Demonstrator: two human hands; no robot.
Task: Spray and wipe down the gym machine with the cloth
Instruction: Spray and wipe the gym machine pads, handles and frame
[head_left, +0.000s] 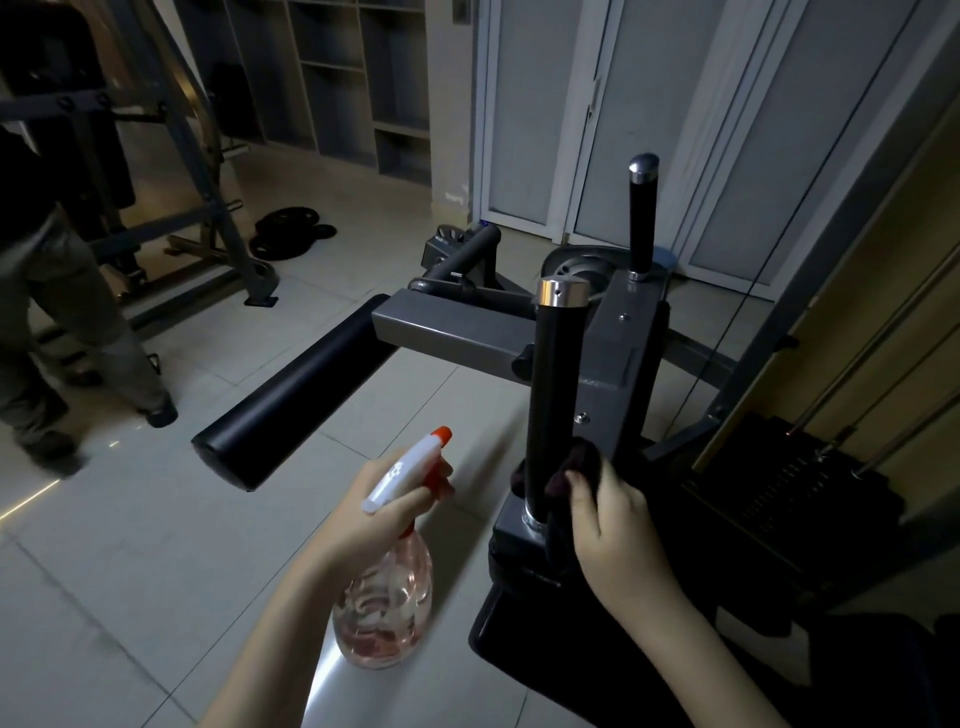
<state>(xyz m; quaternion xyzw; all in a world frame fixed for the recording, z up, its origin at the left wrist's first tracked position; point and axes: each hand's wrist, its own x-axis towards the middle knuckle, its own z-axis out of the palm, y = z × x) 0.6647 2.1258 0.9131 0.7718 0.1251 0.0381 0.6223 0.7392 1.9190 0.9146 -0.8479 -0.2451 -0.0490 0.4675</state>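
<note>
- Head view: I count two hands, one spray bottle, one cloth and one gym machine in front of me.
- My left hand (384, 512) is closed round the neck of the spray bottle (387, 597), gripping it just under the trigger head and holding it above the tiled floor (156, 545), left of the machine.
- The bottle is clear with a pinkish tint and liquid in its round belly. Its head is white with an orange nozzle and trigger, and the nozzle tilts up and to the right.
- My right hand (615, 525) grips the cloth (576, 462), thumb on top, and holds it against the lower part of the near handle (553, 395). The cloth is dark and bunched, wrapping partly round the handle.
- The gym machine (457, 332) is grey steel with two upright black handles, each capped in shiny metal. The far handle (642, 218) stands behind the near one.
- One black roller pad (296, 400) sticks out from the frame towards the left.
- One dark weight stack (810, 478) sits at the right, with thin rods rising from it.
- A pile of weight plates (291, 228) lies on the floor further back, though I cannot count them.
- One other person's legs (62, 312) show at the left edge.
</note>
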